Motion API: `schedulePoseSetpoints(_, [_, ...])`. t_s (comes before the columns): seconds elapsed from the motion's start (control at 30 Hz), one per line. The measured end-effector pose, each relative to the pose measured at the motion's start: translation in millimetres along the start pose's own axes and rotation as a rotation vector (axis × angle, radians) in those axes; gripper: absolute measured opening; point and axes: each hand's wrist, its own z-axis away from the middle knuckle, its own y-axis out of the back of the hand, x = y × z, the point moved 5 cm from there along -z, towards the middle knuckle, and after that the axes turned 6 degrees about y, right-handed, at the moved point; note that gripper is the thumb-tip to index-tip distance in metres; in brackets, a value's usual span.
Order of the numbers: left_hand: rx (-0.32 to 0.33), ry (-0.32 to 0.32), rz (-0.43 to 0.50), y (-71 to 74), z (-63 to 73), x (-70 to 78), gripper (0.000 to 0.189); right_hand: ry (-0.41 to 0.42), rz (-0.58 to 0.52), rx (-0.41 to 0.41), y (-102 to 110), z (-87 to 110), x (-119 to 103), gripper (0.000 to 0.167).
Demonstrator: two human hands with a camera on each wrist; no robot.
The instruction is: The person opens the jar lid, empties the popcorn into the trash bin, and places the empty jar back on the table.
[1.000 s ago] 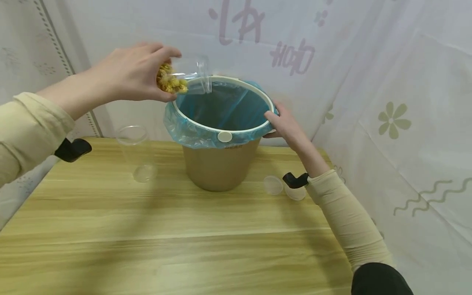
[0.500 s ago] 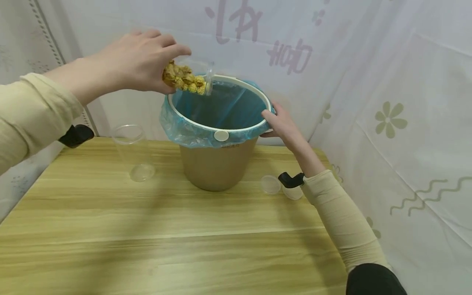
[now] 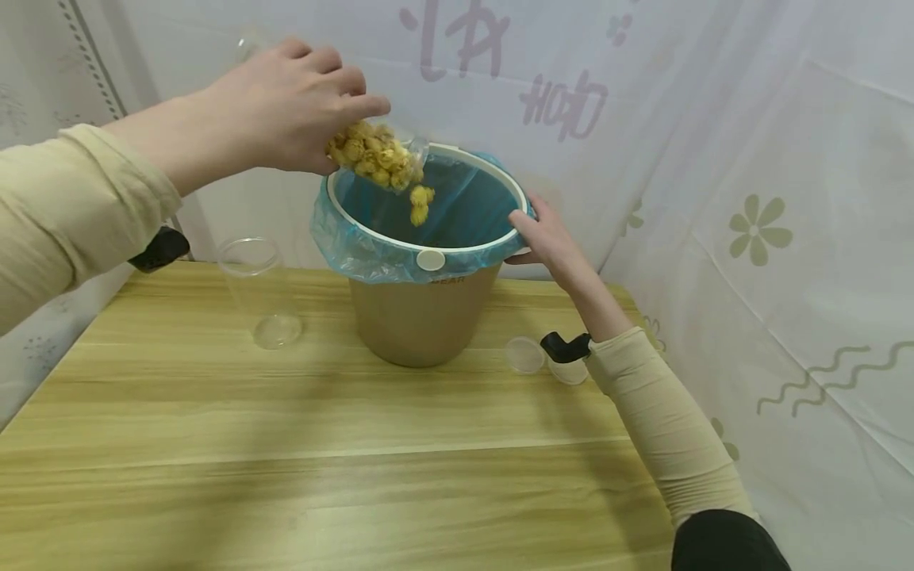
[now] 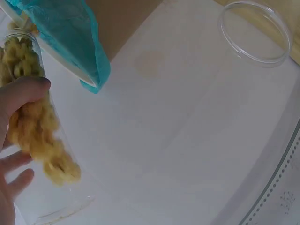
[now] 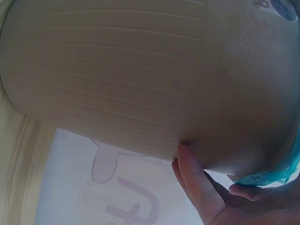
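Observation:
My left hand grips a clear plastic jar of yellow popcorn, tilted mouth-down over a trash can. Some popcorn pieces are in the air just below the jar's mouth. The tan trash can stands upright on the table, lined with a blue plastic bag folded over its white rim. On the can's right side, my right hand holds the rim, its thumb on top; in the right wrist view, fingers touch the can's outer wall.
An uncovered clear jar stands upright left of the can. Two translucent round lids lie on the wooden table to the right, one partly behind the right wrist's black camera mount. White printed cloth surrounds the table.
My left hand has tipped the jar further downward and moved slightly right. Popcorn has slid from the jar's base to its mouth, and pieces now fall out. The right hand keeps its hold.

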Motion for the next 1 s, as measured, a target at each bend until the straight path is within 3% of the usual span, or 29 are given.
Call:
schedulePoseSetpoints(0.3, [0.041, -0.052, -0.066, 2.8, -4.1, 4.3, 0.082, 0.006, 0.000, -0.005, 0.5, -0.7, 0.9, 0.067])
schedulePoseSetpoints(0.53, [0.110, -0.149, -0.235, 7.6, -8.6, 11.4, 0.078, 0.006, 0.002, -0.004, 1.3, -0.5, 1.6, 0.068])
schedulePoseSetpoints(0.83, [0.104, -0.236, -0.421, 9.9, -13.9, 19.4, 0.068, 0.000, 0.001, -0.004, 0.3, -0.4, 1.5, 0.066])
schedulePoseSetpoints(1.0, [0.075, -0.247, -0.461, 10.7, -15.3, 22.9, 0.082, 0.001, -0.009, -0.006, -0.5, -0.3, 0.4, 0.066])
